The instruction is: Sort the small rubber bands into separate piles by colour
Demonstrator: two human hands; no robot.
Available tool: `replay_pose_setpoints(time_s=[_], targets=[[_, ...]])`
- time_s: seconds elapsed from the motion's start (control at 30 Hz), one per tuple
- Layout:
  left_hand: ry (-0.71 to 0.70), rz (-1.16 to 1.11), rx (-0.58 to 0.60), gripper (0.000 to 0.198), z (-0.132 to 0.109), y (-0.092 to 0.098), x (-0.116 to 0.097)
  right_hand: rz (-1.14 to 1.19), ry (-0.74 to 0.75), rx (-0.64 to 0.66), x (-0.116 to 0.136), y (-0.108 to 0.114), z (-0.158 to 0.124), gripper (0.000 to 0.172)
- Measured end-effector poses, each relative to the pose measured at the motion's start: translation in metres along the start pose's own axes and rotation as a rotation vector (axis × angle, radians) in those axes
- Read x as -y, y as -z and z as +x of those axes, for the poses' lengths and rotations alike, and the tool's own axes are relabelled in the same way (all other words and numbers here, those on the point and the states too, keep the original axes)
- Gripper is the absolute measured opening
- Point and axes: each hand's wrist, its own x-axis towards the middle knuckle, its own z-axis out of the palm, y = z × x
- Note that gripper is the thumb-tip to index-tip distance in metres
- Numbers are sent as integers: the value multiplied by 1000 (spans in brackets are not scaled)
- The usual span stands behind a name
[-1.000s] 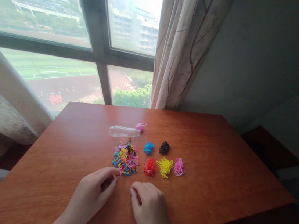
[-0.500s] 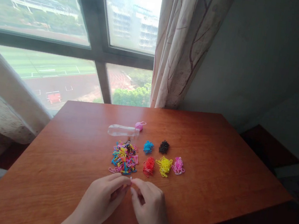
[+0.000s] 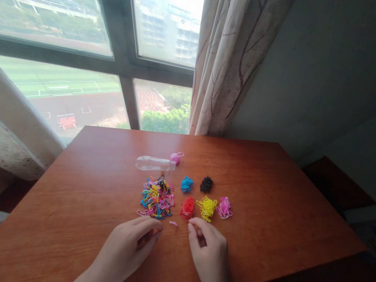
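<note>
My left hand (image 3: 134, 241) is closed in a pinch near the front of a mixed pile of small coloured loops (image 3: 157, 199), which look like rubber bands. What its fingertips hold, if anything, is too small to tell. My right hand (image 3: 210, 244) is also pinched, its fingertips at the near edge of the red loop pile (image 3: 187, 208); whatever they hold is hidden. Between the hands a small pink loop (image 3: 172, 223) lies on the table. Beside the red pile sit a yellow pile (image 3: 207, 208) and a pink pile (image 3: 224, 207).
Farther back are a blue pile (image 3: 187, 185) and a black pile (image 3: 206, 184). A clear bottle (image 3: 155, 164) lies on its side, a pink cap (image 3: 175, 158) with a loop at its mouth. The brown table (image 3: 78, 200) ends near a window; curtains (image 3: 216, 61) hang beside it.
My hands have come apart. The right one has moved right to the red pile, while the left stays nearly still. A small pink loop now shows on the table between them.
</note>
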Motion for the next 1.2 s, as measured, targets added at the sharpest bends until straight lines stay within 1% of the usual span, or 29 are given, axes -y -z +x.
replay_pose_setpoints(time_s=[0.07,0.13,0.3,0.43,0.57,0.67,0.77,0.87,0.93,1.03,1.1,1.2], targets=[[4,5,12,21,1,-1,0,-32,9,26,-4,3,0,16],[11,14,8,21,2,-2,0,-77,36,84,-3,1,-1,16],[35,33,-29,21,0,4,6,-210,48,164,8,-12,0,16],[49,34,-48,20,-4,11,17,-252,55,175,13,-20,6,16],[50,25,-94,18,-7,15,27,-292,69,176,13,-24,10,15],[50,15,-112,17,-7,13,30,-315,78,163,13,-25,12,16],[60,22,-112,17,-6,11,28,-275,86,126,15,-25,12,17],[65,34,-112,18,-6,10,27,-204,80,58,14,-15,12,19],[70,45,-115,18,-6,10,27,-192,55,-3,6,-2,13,22],[84,66,-113,16,-7,11,25,-241,-3,-92,-18,24,13,26],[91,82,-105,15,-7,11,24,-316,-28,-182,-37,41,14,30],[89,101,-103,15,-7,11,23,-433,-93,-224,-62,59,15,38]])
